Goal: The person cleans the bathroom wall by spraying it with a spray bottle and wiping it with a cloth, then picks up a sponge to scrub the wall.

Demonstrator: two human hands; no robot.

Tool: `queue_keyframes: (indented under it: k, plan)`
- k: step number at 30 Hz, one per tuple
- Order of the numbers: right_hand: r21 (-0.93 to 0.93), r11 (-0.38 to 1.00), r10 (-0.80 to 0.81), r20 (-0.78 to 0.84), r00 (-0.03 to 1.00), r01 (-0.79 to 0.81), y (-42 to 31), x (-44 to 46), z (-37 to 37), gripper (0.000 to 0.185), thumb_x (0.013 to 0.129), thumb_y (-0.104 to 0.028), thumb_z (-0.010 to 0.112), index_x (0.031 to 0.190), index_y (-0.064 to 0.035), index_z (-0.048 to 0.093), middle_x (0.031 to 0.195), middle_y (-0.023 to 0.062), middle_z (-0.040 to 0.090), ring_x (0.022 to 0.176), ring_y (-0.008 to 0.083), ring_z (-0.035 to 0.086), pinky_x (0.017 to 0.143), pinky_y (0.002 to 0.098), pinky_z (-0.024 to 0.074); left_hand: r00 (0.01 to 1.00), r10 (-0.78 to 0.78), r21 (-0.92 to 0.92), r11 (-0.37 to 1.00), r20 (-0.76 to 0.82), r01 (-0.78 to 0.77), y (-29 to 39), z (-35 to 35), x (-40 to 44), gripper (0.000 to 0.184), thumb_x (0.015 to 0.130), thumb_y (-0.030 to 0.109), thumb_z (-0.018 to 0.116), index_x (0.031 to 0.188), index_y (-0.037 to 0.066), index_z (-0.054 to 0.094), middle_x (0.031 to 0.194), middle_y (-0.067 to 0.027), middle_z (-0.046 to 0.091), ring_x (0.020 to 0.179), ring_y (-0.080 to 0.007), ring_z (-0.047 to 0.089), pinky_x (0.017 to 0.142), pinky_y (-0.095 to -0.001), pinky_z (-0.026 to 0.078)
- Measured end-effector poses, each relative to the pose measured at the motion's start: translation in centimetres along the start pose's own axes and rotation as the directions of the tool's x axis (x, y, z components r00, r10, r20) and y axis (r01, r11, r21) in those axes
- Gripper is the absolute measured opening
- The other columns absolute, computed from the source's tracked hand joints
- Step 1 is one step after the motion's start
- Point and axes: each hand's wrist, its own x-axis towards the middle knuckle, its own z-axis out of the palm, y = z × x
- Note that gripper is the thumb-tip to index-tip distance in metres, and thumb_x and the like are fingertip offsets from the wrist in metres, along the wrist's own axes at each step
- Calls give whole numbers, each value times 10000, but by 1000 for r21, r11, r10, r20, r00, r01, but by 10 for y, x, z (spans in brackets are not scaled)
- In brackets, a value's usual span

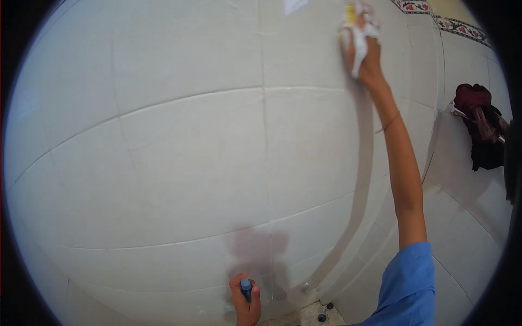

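Observation:
My right hand [371, 64] is raised high on the white tiled wall [190, 157], its arm stretched up in a blue sleeve. It grips a white cloth [357, 51] with yellow patches, pressed against the tiles. Low in the view, my left hand [248, 312] is closed around a dark blue bottle [246, 287] with a lighter rounded top. The lower part of that bottle is hidden by my fingers and palm.
At the right, dark red and black clothes [474, 100] hang from a rail on the side wall. A patterned border [462, 28] runs along the upper right. Dark round fittings [322, 318] sit on a patch at the bottom. A white piece [293, 5] shows at the top.

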Motion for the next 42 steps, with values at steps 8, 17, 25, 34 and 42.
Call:
queue_keyframes:
  k: [8,17,25,34,42]
  plan:
    - [335,940,-88,36,995,71,-64,-1,-31,692,903,-106,561,1554,13,358,1575,262,379,1459,441,357,1200,507,302,995,-33,71,997,-96,40,3,-80,-30,487,1052,338,597,1424,48,477,1087,-59,526,756,-118,480,683,-288,452]
    - [309,948,-88,25,996,76,-269,71,-43,555,944,-188,581,1455,-3,467,1576,247,390,1449,443,380,1206,569,260,971,23,159,987,-238,16,14,-180,-51,511,1058,345,585,1432,27,441,975,-37,562,702,-104,487,640,-268,454]
    - [606,760,172,163,972,-236,-406,-98,-127,528,913,-207,593,1399,-29,484,1557,286,356,1456,476,339,1214,617,215,950,-67,207,969,-306,135,9,-250,-123,549,1048,390,592,1441,48,420,941,-26,570,661,-88,454,606,-245,423]
    - [217,923,244,314,918,-319,-432,-245,-197,465,966,-133,543,1396,42,569,1480,234,395,1379,465,422,1185,630,309,750,-344,59,890,-565,452,-4,-316,-199,559,1026,395,644,1455,96,445,874,-12,559,672,-100,449,570,-249,417]
    - [182,781,515,354,780,-598,-424,-310,-210,554,1049,-189,434,1542,59,380,1626,245,306,1516,449,269,1222,611,222,726,-524,-210,849,-445,484,-45,-332,-188,615,986,355,707,1452,102,395,1080,-77,516,910,-167,535,844,-282,481]
